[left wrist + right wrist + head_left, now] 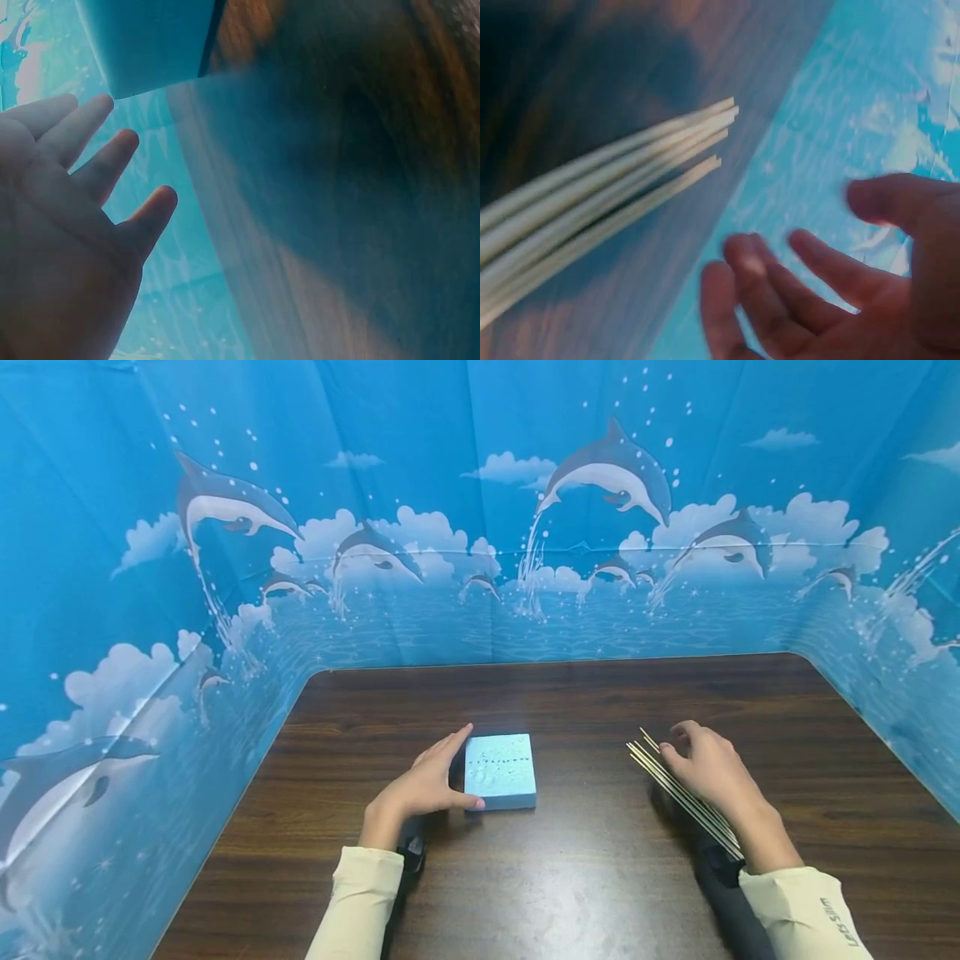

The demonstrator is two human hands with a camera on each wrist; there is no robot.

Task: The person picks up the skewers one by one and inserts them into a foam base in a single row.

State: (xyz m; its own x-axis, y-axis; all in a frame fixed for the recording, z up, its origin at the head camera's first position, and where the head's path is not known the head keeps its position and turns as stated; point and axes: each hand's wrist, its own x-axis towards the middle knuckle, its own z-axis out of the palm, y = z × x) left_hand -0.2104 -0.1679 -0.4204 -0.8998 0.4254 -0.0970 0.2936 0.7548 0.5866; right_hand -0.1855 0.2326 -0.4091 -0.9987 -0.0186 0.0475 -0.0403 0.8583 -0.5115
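A light blue foam block (500,770) with small dents in its top lies flat on the dark wooden table (570,702). My left hand (431,781) rests against the block's left side, fingers straight and the thumb by its near corner. In the left wrist view the left hand (67,225) is spread flat, with the block (146,41) just beyond the fingertips. A bundle of thin pale sticks (678,793) lies to the right. My right hand (708,764) is over the sticks with loose fingers. In the right wrist view the right hand (832,285) is spread beside the sticks (592,199), not gripping them.
A blue dolphin-print backdrop (480,527) walls in the table at the back, left and right. Bare wood lies between the block and the sticks, and behind both hands up to the back wall.
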